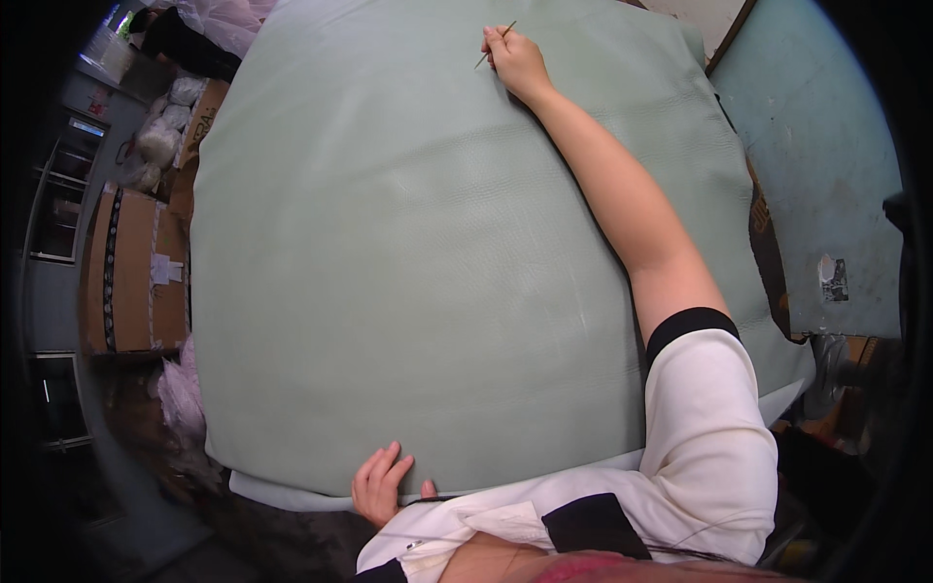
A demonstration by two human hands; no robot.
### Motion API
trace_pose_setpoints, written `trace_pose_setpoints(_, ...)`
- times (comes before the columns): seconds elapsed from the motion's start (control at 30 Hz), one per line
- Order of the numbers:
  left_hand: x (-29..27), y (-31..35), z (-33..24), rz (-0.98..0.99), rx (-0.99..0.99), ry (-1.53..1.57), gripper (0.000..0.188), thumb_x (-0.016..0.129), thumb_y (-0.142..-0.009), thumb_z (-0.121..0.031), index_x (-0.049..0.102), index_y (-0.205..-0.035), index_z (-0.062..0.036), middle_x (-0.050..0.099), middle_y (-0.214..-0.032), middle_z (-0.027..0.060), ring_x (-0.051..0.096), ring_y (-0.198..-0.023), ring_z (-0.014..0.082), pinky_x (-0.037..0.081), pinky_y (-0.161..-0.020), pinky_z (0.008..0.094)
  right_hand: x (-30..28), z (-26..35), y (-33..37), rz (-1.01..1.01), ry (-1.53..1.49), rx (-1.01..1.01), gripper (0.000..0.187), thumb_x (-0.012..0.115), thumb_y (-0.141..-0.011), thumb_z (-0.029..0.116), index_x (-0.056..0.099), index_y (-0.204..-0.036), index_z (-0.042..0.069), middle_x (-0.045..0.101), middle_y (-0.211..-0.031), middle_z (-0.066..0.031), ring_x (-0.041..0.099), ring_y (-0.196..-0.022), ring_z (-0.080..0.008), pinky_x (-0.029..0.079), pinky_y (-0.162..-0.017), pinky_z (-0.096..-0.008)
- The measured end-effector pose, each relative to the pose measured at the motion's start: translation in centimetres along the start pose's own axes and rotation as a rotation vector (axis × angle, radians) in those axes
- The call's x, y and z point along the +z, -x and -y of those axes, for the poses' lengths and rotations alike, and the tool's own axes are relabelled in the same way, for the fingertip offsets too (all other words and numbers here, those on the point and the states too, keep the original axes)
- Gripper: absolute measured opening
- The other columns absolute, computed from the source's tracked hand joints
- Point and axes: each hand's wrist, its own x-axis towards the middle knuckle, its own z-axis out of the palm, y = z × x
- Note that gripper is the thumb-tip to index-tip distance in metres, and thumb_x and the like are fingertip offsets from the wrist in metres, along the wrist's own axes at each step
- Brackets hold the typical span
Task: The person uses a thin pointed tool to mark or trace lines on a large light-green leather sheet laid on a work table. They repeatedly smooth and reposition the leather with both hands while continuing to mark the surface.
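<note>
A large sheet of pale green leather (389,272) lies spread before me, with faint grain, creases and a few light marks on its surface. At its far side, my right hand (520,66) is closed around a thin, pen-like stick (481,62), held at a slant. Whether the tip touches the leather I cannot tell. My left hand (374,486) rests on the leather's near edge, fingers apart and holding nothing.
Cardboard boxes (136,272) and plastic-wrapped bundles (160,136) stand along the left. A pale blue-green panel (816,165) borders the right side. Another person in dark clothing (190,44) is at the far left. Pinkish plastic wrap (180,394) lies beside the leather's left edge.
</note>
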Motion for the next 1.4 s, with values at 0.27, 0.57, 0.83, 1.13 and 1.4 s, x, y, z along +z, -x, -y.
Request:
trace_pose_setpoints(0.27, -0.12, 0.06, 0.20, 0.017, 0.017, 0.005, 0.036, 0.076, -0.072, -0.030, 0.070, -0.101, -0.0091, 0.069, -0.117, 0.0099, 0.061, -0.108, 0.0304, 0.048, -0.090, 0.0416, 0.05, 0.68, 0.86, 0.034, 0.135, -0.103, 0.039, 0.053, -0.098, 0.038, 0.068, -0.082, 0.006, 0.068, -0.071, -0.0096, 0.065, -0.069, -0.0244, 0.049, -0.069, -0.0360)
trace_pose_setpoints(0.57, -0.15, 0.00, 0.08, 0.011, 0.020, 0.001, 0.035, 0.076, -0.073, -0.030, 0.071, -0.101, -0.0095, 0.070, -0.116, 0.0096, 0.062, -0.107, 0.0294, 0.048, -0.090, 0.0401, -0.17, 0.56, 0.91, 0.064, 0.152, -0.124, 0.042, 0.050, -0.099, 0.038, 0.064, -0.080, 0.005, 0.064, -0.067, -0.0072, 0.061, -0.066, -0.0198, 0.046, -0.066, -0.0341)
trace_pose_setpoints(0.83, -0.20, 0.03, 0.15, 0.025, 0.031, -0.004, 0.036, 0.075, -0.074, -0.030, 0.070, -0.102, -0.0090, 0.069, -0.117, 0.0108, 0.062, -0.107, 0.0303, 0.049, -0.091, 0.0405, -0.35, 0.78, 1.00, 0.080, 0.179, -0.108, 0.041, 0.050, -0.099, 0.039, 0.066, -0.083, 0.005, 0.066, -0.070, -0.0121, 0.064, -0.069, -0.0280, 0.048, -0.069, -0.0393)
trace_pose_setpoints(1.13, -0.50, -0.20, 0.28, 0.070, 0.064, 0.004, 0.037, 0.076, -0.075, -0.028, 0.068, -0.105, -0.0076, 0.067, -0.119, 0.0129, 0.060, -0.109, 0.0319, 0.048, -0.093, 0.0414, -0.16, 0.53, 0.90, 0.011, 0.226, -0.134, 0.041, 0.052, -0.099, 0.037, 0.066, -0.082, 0.003, 0.065, -0.067, -0.0078, 0.064, -0.066, -0.0186, 0.048, -0.066, -0.0318)
trace_pose_setpoints(1.4, -0.23, -0.13, -0.06, 0.021, 0.008, 0.003, 0.035, 0.077, -0.072, -0.029, 0.072, -0.100, -0.0088, 0.070, -0.116, 0.0101, 0.062, -0.107, 0.0290, 0.048, -0.091, 0.0413, -0.14, 0.71, 1.01, -0.051, 0.219, -0.122, 0.039, 0.052, -0.098, 0.037, 0.066, -0.083, 0.004, 0.065, -0.068, -0.0104, 0.062, -0.065, -0.0238, 0.048, -0.065, -0.0357)
